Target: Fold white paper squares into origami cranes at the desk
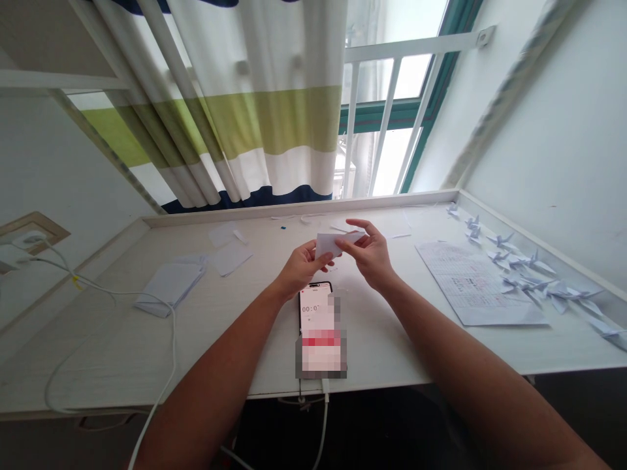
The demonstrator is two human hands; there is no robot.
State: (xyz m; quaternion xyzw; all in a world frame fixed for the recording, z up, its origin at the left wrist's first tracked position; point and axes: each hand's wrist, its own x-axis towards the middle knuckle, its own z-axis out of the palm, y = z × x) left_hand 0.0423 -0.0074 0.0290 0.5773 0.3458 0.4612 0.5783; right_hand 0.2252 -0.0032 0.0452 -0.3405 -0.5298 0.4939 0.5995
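Note:
A small folded piece of white paper (327, 244) is held up over the middle of the desk between both hands. My left hand (304, 266) grips its left lower side, thumb in front and fingers behind. On the right, my right hand (369, 253) pinches the paper's pointed end between thumb and fingers, with the index finger raised off it. Just below the hands a phone (316, 313) lies face up, showing a timer, partly blurred out.
Folded paper cranes (529, 261) line the desk's right side, beside a written sheet (475, 284). A stack of paper (171, 287) and loose pieces (232, 258) lie at left. A white cable (172, 339) crosses the left side. A curtain (274, 117) hangs behind.

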